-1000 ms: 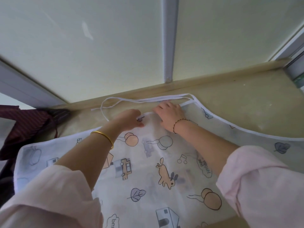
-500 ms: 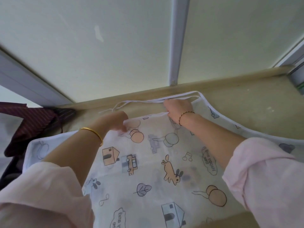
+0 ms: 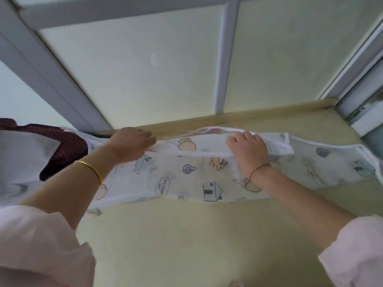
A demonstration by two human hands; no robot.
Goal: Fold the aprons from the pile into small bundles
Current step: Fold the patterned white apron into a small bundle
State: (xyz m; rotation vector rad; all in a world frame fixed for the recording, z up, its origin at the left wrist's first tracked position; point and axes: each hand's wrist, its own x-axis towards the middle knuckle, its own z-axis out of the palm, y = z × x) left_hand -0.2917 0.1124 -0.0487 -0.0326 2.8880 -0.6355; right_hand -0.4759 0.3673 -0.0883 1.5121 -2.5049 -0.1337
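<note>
white printed apron [image 3: 186,172]: folded strip across beige table [image 3: 186,245]
left hand [image 3: 132,145]: on the fold, grip unclear
right hand [image 3: 248,151]: laid flat, pressing the fold

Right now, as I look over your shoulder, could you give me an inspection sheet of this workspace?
Surface: yellowish tabletop, bare in the near half.
Job's things: printed apron, folded into a long band along the far edge, with its white ties lying behind it.
Clutter: dark red striped cloth and pale cloth heaped at the left edge.
Grippers: left hand and right hand are both on the apron's far fold; I cannot tell whether they grip or press.
Cables: nothing seen.
Surroundings: wooden ledge, with frosted panels in grey frames behind it.
</note>
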